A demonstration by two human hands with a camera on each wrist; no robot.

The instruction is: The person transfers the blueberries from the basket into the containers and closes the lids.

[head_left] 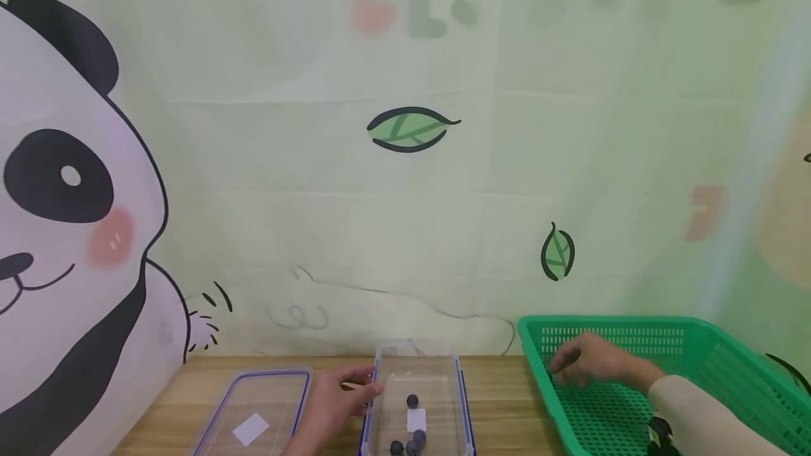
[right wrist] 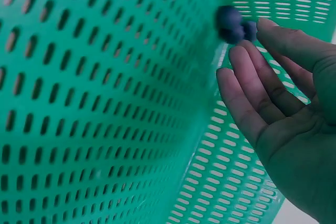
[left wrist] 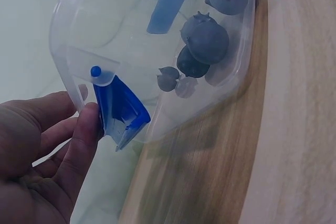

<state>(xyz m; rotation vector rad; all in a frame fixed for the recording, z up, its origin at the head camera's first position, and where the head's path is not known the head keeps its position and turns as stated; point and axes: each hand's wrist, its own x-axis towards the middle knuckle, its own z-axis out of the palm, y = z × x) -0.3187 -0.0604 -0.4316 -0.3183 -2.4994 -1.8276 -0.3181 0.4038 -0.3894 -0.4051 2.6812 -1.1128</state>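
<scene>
My left hand (head_left: 338, 396) holds the left rim of a clear plastic box (head_left: 437, 385), thumb and finger at its edge beside the blue latch flap (left wrist: 118, 111). Inside the box lie several blueberries (left wrist: 210, 43), bunched mostly toward its near end. My right hand (head_left: 589, 361) reaches down into a green basket (head_left: 608, 321), close to its left wall. In the right wrist view, its fingers bend loosely, and the fingertips are right at a small cluster of blueberries (right wrist: 230, 24) low against the basket wall.
A clear lid (head_left: 272, 400) with a blue seal and a white label lies on the wooden table (head_left: 507, 400), left of the box. Behind the table hangs a pale green backdrop (head_left: 285, 160) with a panda and leaves printed on it.
</scene>
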